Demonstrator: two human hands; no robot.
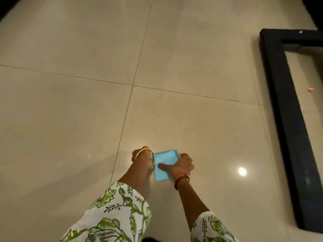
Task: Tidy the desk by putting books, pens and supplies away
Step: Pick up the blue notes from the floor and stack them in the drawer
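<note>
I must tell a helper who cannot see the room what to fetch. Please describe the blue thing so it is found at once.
Start on the beige tiled floor, left of the black frame. Low in view, both hands meet on a flat light blue paper pad: the right hand presses it, the left hand is mostly hidden. It is the only blue thing there.

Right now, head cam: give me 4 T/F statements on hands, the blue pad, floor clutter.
1. Both hands are at the blue paper pad. True: right hand grips it, thumb on top; left hand is mostly hidden behind its wrist.
2. The pad lies on a desk. False: it is down at the tiled floor.
3. The left wrist wears gold bangles. True.
4. A pen lies inside the black frame. False: only a small red scrap.
</note>
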